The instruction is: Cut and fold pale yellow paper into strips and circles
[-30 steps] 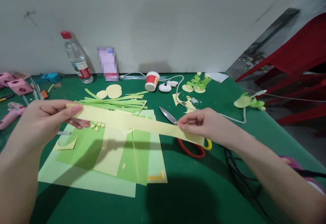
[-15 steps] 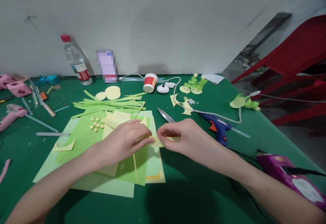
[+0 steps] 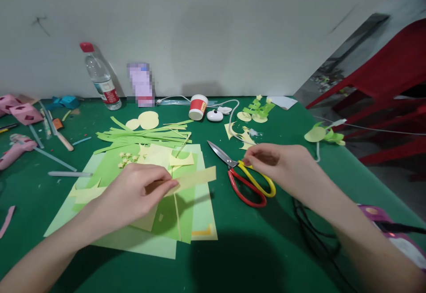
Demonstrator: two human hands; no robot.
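The left fingers (image 3: 165,183) are pinched shut on 1 end of a yellow paper strip (image 3: 196,179). The strip sticks out to the right from the left hand (image 3: 133,195), a little above the paper sheets (image 3: 116,235), and its shadow falls on them. The sheets are light green and yellow and lie flat in a pile on the green table (image 3: 253,248).

The right fingers (image 3: 256,156) are curled and sit right at the yellow handle of the scissors (image 3: 233,167). I cannot tell if they grip it or only touch it. The right hand (image 3: 286,166) is well apart from the strip. The scissors lie on the table just beside the sheets, with 1 yellow handle, 1 red handle and the blades a bit open, pointing away.

Behind the sheets is a heap of long green strips (image 3: 143,135), and near it are tiny yellow stars (image 3: 128,157). 2 yellow circles (image 3: 148,119) lie farther back. By the wall stand a water bottle (image 3: 100,77) and a red and white cup (image 3: 199,106). A pink glue gun (image 3: 13,148) lies far to the left.
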